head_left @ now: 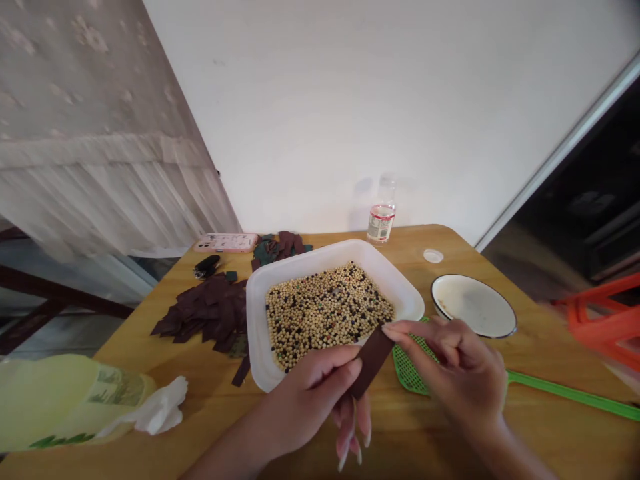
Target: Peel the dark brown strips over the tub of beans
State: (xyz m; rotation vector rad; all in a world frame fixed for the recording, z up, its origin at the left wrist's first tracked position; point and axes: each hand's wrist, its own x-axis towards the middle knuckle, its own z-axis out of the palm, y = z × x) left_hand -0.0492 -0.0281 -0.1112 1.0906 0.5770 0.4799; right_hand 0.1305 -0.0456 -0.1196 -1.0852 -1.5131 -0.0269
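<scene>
Brown strip (373, 360): left grip (317, 392) midway, right grip (465, 367) at corner.

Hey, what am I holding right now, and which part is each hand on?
A brown strip: your left hand grips it toward its lower end, and your right hand pinches its upper end with the fingertips.

No text can be read; only blurred, illegible marks are borne by the far clear bottle (382, 223) and the near-left yellow container (55, 393).
</scene>
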